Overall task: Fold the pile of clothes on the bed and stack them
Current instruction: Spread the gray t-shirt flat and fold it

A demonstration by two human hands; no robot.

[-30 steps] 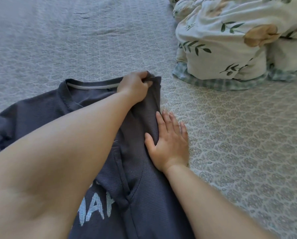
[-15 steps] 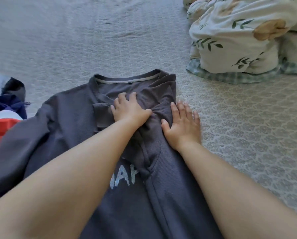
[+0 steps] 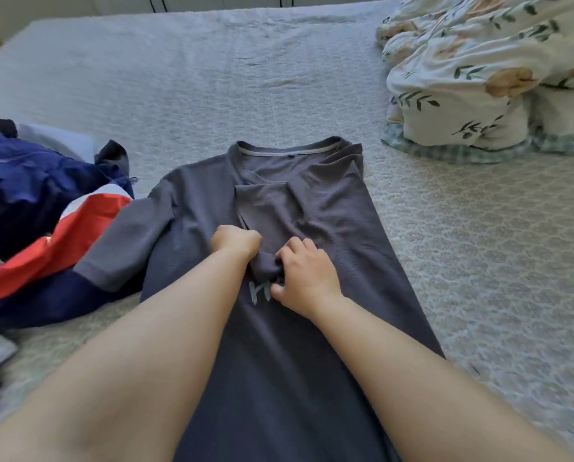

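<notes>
Moved down from the collar since before: left hand [image 3: 235,243] and right hand [image 3: 307,273], fingers curled, gripping a bunched fold of the grey waffle-knit shirt [image 3: 329,208], mid-bed [image 3: 212,78], beside the clothes pile [image 3: 39,201].

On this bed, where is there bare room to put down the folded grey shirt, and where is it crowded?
Bare bedspread lies beyond the grey shirt, reaching the far edge, and in a strip to its right, below the flowered quilt. The left side is crowded by a blue and red jacket, which the shirt's left sleeve touches.
</notes>
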